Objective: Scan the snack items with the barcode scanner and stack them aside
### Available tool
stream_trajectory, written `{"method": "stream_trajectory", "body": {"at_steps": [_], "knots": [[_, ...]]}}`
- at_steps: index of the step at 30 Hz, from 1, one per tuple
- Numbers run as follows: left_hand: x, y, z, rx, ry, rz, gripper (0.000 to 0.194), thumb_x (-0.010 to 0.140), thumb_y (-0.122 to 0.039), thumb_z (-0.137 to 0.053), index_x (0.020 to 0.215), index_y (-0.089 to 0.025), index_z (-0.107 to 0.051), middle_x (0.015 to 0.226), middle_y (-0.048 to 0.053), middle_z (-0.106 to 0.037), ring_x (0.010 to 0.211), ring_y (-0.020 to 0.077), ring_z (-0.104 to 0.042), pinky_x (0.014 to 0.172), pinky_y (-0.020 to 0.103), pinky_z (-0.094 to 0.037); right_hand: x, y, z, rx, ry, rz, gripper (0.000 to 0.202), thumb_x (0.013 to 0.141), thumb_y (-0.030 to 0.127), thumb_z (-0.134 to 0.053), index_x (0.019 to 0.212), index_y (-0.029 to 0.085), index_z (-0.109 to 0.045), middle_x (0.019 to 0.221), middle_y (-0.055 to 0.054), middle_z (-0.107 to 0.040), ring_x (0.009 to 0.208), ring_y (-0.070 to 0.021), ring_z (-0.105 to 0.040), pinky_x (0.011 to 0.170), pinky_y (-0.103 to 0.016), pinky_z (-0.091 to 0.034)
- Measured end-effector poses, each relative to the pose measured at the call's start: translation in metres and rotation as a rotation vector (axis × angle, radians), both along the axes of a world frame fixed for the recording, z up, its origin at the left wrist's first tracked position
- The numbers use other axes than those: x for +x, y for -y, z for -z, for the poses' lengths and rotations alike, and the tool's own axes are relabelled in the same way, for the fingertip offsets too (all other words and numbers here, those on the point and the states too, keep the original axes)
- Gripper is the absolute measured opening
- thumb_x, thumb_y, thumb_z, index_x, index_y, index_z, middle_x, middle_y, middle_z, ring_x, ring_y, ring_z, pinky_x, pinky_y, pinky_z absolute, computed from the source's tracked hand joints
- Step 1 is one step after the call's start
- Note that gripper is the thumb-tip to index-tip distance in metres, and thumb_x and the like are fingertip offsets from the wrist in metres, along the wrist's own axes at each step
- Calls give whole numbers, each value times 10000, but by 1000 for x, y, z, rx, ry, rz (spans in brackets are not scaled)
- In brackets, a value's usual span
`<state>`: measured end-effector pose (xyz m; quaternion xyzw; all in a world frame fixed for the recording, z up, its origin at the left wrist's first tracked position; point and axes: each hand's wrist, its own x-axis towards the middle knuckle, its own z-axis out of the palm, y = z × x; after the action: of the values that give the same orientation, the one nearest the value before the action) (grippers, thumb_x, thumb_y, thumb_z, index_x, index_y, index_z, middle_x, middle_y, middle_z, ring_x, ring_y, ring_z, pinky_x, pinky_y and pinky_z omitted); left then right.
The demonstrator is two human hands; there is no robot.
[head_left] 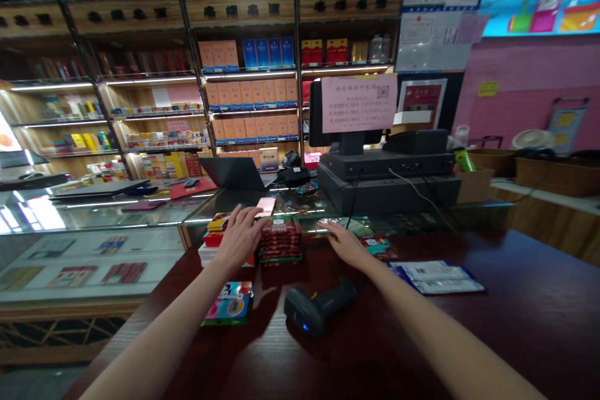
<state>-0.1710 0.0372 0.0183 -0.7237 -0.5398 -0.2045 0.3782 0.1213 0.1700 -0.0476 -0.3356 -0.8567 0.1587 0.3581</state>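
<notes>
My left hand (240, 236) lies with fingers spread over a stack of red, yellow and white boxes (212, 244), its fingertips beside a small pink-and-white slip or screen (266, 205). To its right stands a neat stack of dark red packets (281, 240). My right hand (347, 244) reaches forward with fingers stretched out by the edge of the glass counter, close to a shiny clear-and-green packet (359, 225); whether it touches the packet I cannot tell. Between my forearms rests a black barcode scanner (319, 307) with a blue light.
Colourful packets (232, 303) lie left of the scanner, blue-and-white packets (438, 277) to the right. Red-and-teal packets (377, 245) sit beyond my right wrist. A laptop (234, 173), a cash register with a monitor (389, 165) and stocked shelves (253, 97) stand behind.
</notes>
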Motion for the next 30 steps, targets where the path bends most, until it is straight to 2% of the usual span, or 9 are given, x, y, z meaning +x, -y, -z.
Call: {"method": "stream_trajectory", "body": {"at_steps": [7, 12, 23, 27, 30], "knots": [[22, -7, 2, 2, 3, 63, 292, 953, -292, -518, 1209, -249, -652, 1270, 100, -619, 1216, 276, -531, 1160, 545, -309, 36, 6, 1, 59, 13, 25, 495, 858, 140, -541, 1337, 235, -622, 1376, -83, -627, 1358, -242, -502, 1150, -471, -373], [41, -13, 5, -65, -1, 123, 332, 934, -358, -568, 1248, -271, -631, 1309, 100, -595, 1238, 285, -517, 1157, 549, -305, 65, 8, 2, 61, 73, 88, 444, 878, 245, -586, 1320, 236, -637, 1347, -82, -649, 1359, -278, -496, 1136, -490, -377], [94, -42, 11, -174, -30, 263, 447, 920, -459, -582, 1315, -250, -590, 1367, 104, -563, 1291, 270, -484, 1193, 518, -242, 133, -8, 20, 11, 119, 278, 417, 868, 275, -609, 1282, 263, -661, 1330, -62, -662, 1361, -294, -489, 1124, -490, -378], [116, -56, 13, -257, -57, 279, 446, 930, -480, -559, 1319, -264, -572, 1369, 83, -555, 1286, 256, -486, 1195, 503, -215, 150, -17, 27, -25, 174, 358, 417, 887, 288, -578, 1294, 239, -653, 1331, -75, -659, 1362, -299, -486, 1110, -466, -390], [133, -67, 17, -321, -67, 282, 449, 932, -479, -555, 1327, -266, -559, 1364, 82, -558, 1289, 259, -482, 1183, 493, -224, 159, -24, 32, -42, 200, 435, 434, 887, 296, -569, 1305, 210, -644, 1299, -107, -672, 1303, -290, -543, 1079, -429, -419]]}}
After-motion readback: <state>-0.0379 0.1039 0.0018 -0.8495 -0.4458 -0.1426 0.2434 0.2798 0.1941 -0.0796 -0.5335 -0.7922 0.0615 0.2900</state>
